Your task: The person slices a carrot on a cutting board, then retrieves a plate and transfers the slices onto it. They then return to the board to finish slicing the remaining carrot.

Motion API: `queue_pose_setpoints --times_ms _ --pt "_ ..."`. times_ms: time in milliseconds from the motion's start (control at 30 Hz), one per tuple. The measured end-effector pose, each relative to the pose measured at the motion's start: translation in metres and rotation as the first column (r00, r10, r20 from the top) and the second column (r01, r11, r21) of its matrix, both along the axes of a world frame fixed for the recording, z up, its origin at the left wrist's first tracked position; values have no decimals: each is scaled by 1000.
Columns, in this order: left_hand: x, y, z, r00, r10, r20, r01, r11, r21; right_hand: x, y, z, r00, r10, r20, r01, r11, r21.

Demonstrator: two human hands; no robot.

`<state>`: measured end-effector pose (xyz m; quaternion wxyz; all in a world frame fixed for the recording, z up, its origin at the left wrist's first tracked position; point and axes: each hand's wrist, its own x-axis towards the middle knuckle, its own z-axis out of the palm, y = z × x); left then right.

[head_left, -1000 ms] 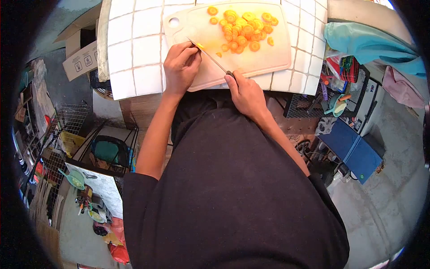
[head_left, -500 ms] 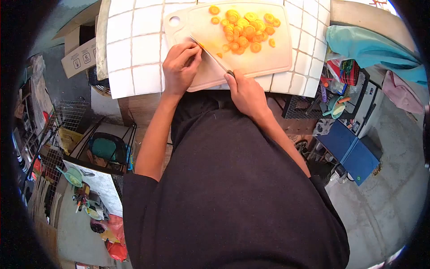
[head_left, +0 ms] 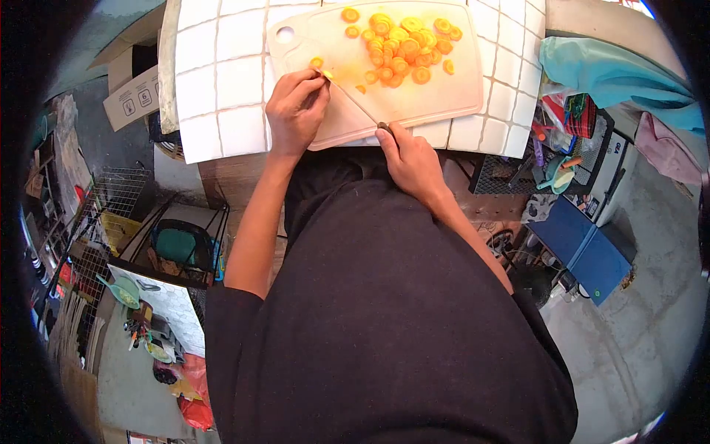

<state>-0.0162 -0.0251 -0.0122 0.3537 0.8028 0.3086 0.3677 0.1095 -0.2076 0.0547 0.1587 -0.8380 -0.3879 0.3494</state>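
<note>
My right hand [head_left: 414, 163] is wrapped round the dark handle of a knife [head_left: 355, 103]. Its thin blade slants up and left across a pale cutting board [head_left: 347, 133], the tip close to my left fingertips. With thumb and fingers pinched together, my left hand [head_left: 299, 115] holds a small piece of carrot [head_left: 328, 75], mostly hidden by the fingers. Just beyond those fingertips lies one carrot slice [head_left: 316, 63]. A heap of carrot slices [head_left: 409, 49] sits on the upper right of the board, with several loose ones around it.
White tiles [head_left: 240, 89] cover the counter under the board. Right of it hang a teal cloth [head_left: 614, 74] and a pink cloth [head_left: 665, 148], near a black mesh rack [head_left: 503, 174] of utensils. A cardboard box [head_left: 133, 96] and a chair [head_left: 177, 240] stand at left.
A carrot slice now lies beyond my left fingertips, where none showed before. The knife has drawn back slightly toward me. My left hand stays at nearly the same spot.
</note>
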Motion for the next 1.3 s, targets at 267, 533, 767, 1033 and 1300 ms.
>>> queue_pose_setpoints --times_ms 267,533,767,1033,1300 --pt "-1 -1 1 1000 3 1 -3 999 -32 1 3 5 999 14 29 -14 1000 -9" --pt "-1 -1 1 1000 -2 -3 2 1000 -31 6 8 8 999 34 -13 -35 997 -66" --pt "-4 -6 3 998 -52 -24 54 996 71 13 23 8 996 -64 -68 67 996 50" --pt "-2 -9 4 988 -142 -60 148 982 113 33 35 1 982 -182 -47 185 978 93" --pt "1 -6 2 1000 -29 -10 29 1000 8 15 9 9 986 -99 -137 108 993 55"
